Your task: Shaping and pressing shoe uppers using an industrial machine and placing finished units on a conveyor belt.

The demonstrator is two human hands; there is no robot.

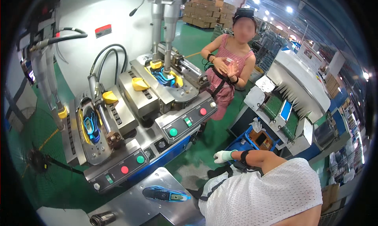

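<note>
My right hand (223,156), in a pale glove with a green cuff, hangs loosely over the floor. Its fingers are slightly apart and nothing shows in them. My left hand is out of view. A black and blue shoe upper (165,194) lies on the metal table (167,178) below. Beyond it stands a two-station press, where one blue shoe upper (91,125) sits in the left station and another blue shoe upper (162,76) in the right station, beside yellow pads (139,84).
Button panels (187,121) line the press front. A person (232,64) in a checked outfit stands behind it, hands together. On the right are a conveyor machine (295,100) with a fringed opening and a blue crate (252,141). A metal cylinder (103,218) lies at the table's near edge.
</note>
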